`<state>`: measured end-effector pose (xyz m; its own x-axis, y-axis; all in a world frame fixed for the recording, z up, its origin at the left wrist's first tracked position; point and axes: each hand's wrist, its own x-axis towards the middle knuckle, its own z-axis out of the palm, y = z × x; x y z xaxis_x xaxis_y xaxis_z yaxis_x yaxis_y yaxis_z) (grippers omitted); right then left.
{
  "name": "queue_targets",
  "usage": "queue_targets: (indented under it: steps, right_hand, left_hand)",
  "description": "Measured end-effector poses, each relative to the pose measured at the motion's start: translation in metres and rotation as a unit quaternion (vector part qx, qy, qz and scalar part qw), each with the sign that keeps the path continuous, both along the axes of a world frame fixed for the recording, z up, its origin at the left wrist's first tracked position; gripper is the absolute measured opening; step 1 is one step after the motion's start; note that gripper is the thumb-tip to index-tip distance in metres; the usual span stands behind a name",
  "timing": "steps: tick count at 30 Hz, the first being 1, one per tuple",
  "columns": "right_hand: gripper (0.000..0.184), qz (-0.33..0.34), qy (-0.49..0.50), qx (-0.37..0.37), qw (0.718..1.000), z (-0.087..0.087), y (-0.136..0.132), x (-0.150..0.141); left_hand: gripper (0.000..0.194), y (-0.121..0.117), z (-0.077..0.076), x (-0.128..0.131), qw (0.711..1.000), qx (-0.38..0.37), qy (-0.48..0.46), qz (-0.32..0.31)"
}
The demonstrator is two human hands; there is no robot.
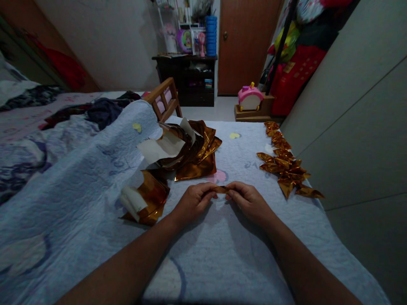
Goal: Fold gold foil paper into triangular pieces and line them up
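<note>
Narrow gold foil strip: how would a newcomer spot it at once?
On the pale blue patterned cloth, find the bare left hand and bare right hand. Pinched between them is the narrow gold foil strip, the only foil piece held rather than lying on the cloth.

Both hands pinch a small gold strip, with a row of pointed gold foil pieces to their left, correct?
No: the head view shows the row of pointed gold foil pieces to the right of both the left hand and right hand.
</note>
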<state>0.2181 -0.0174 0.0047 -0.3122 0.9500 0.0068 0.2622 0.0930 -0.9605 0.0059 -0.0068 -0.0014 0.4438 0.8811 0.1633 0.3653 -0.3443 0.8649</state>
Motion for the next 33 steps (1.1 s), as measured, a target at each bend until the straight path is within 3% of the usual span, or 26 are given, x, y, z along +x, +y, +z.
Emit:
queue_targets:
  steps: [4, 13, 22, 33]
  right_hand:
    - [0.012, -0.008, 0.065, -0.055, 0.996, 0.005, 0.000, 0.001]
    - [0.020, -0.006, 0.212, -0.166, 0.963, 0.001, -0.003, -0.003]
    - [0.026, -0.022, 0.249, -0.220, 0.943, -0.006, -0.001, -0.003]
    - [0.030, -0.037, 0.262, -0.226, 0.937, -0.003, -0.001, -0.002]
  left_hand:
    - [0.020, 0.001, -0.003, -0.002, 0.999, 0.043, -0.020, 0.012]
    - [0.022, 0.001, -0.003, -0.003, 0.995, 0.089, -0.048, 0.005]
    - [0.029, -0.002, 0.003, -0.001, 0.996, 0.078, -0.039, 0.016]
    - [0.033, -0.005, 0.006, -0.004, 0.997, 0.020, -0.068, -0.020]
